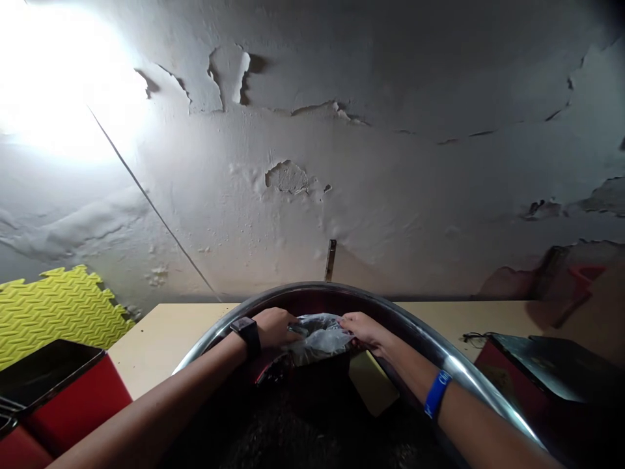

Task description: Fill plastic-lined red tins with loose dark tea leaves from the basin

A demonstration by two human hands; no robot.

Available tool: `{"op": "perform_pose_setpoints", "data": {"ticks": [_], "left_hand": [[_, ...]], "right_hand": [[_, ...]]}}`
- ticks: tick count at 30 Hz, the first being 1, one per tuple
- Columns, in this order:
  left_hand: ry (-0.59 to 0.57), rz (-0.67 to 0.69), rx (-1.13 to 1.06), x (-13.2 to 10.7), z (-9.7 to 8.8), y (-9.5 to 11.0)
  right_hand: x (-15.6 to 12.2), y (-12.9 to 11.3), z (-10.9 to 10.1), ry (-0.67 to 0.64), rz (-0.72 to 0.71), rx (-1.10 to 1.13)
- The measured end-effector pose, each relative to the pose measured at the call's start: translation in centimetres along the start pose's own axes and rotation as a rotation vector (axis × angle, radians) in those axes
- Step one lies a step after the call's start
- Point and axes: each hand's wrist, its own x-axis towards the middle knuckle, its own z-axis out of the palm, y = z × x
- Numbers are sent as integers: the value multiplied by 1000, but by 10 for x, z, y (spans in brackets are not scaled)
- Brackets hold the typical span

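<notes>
A clear plastic bag (323, 344) is spread at its mouth inside a large round metal basin (222, 329). My left hand (274, 326), below a dark wristwatch, grips the bag's left edge. On the opposite edge, my right hand (364, 327) pinches the plastic between thumb and fingers; a blue wristband circles that forearm. What the bag contains is unclear. Just below my right hand lies a yellowish block-shaped object (374, 384). A small red and black item (271, 370) sits under my left hand, its kind too dark to make out. Dark loose material fills the basin's shadowed lower part.
The basin stands on a pale tabletop (139, 345) against a peeling wall (381, 195). Red open-topped containers (73, 404) are at the left, near a yellow foam mat (58, 316). At the right stands a red box with a dark top (547, 365).
</notes>
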Motion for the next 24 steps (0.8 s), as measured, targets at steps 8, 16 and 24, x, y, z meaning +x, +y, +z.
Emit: {"op": "perform_pose_setpoints", "data": {"ticks": [8,16,24], "left_hand": [[-412,-7,-518,4,11,-14],[-249,76,-546,2,24,-15],[187,70,-519,11,33,-10]], "right_hand": [[7,8,3,-42,189,94],[1,22,13,8,141,-51],[-7,26,-1,288,-105,-455]]}}
